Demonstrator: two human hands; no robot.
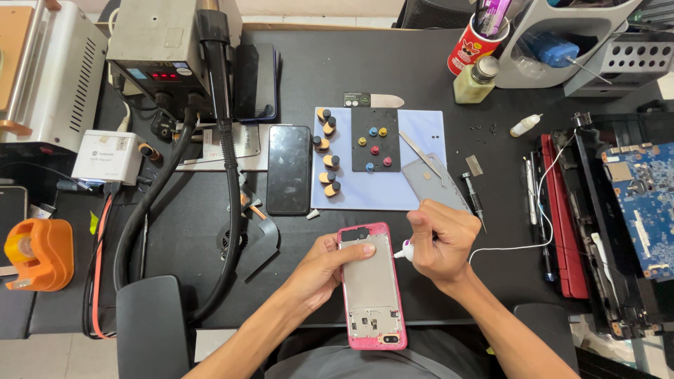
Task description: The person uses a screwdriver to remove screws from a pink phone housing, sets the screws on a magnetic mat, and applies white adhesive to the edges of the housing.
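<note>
Two hands are in view, a left hand [324, 264] and a right hand [437, 240]. One pink phone frame [371, 288] and one small white glue tube [405, 249] are in them. One blue mat [421, 133] carries one black pad [375, 139] with seven coloured knobs [373, 149] on it. Six tan and black clips [327, 153] line the mat's left edge. One black phone [288, 168] lies beside it. There is one red cup [469, 45], one glass bottle [476, 79], one orange tape dispenser [38, 254], one white dropper bottle [525, 125] and one blue circuit board [642, 189].
</note>
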